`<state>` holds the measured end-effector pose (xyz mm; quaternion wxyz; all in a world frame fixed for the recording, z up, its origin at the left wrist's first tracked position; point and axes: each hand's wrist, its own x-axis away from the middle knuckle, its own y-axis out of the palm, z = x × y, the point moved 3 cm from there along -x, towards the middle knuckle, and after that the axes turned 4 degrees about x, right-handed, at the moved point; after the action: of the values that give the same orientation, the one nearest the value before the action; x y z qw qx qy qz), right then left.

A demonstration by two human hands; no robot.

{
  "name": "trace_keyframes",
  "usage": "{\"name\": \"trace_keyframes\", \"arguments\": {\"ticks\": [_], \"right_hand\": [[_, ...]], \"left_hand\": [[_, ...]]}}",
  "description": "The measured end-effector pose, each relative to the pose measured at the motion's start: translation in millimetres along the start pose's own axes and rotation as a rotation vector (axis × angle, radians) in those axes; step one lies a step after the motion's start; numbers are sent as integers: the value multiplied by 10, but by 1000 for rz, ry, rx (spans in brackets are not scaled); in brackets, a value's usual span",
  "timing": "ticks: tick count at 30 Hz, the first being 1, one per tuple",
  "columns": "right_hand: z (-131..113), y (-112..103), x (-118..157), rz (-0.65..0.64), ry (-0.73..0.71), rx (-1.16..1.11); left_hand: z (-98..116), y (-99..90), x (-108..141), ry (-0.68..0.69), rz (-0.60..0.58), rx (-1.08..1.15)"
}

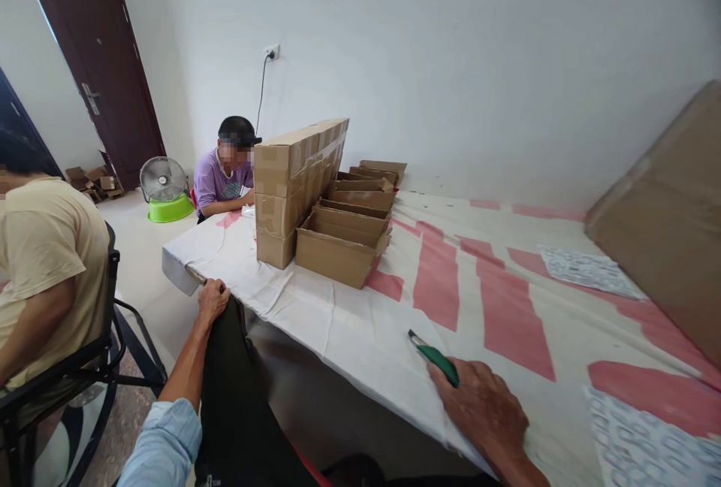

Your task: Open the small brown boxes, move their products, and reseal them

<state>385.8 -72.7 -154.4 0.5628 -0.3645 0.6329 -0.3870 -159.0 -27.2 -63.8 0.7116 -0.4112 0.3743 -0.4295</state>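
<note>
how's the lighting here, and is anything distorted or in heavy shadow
Head view: soft, fairly even light on the white wall; head view: deep shadow beneath the red-and-white cloth-covered table; head view: dark brown door leans, likely wide-angle distortion; head view: green-handled cutter in the right hand reads clearly.

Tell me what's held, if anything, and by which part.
Right hand: a green cutter with metal blade, held by its handle. Left hand: at the white cloth-covered table edge; grip unclear.
</note>
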Motion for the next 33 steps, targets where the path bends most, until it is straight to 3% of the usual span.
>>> {"name": "trace_keyframes", "arguments": {"ticks": [21, 33], "right_hand": [[-45, -70, 6, 80, -36, 9], [1, 11, 13, 68, -34, -37]], "left_hand": [[87, -30, 104, 88, -12, -48], [16, -24, 0, 24, -54, -80]]}}
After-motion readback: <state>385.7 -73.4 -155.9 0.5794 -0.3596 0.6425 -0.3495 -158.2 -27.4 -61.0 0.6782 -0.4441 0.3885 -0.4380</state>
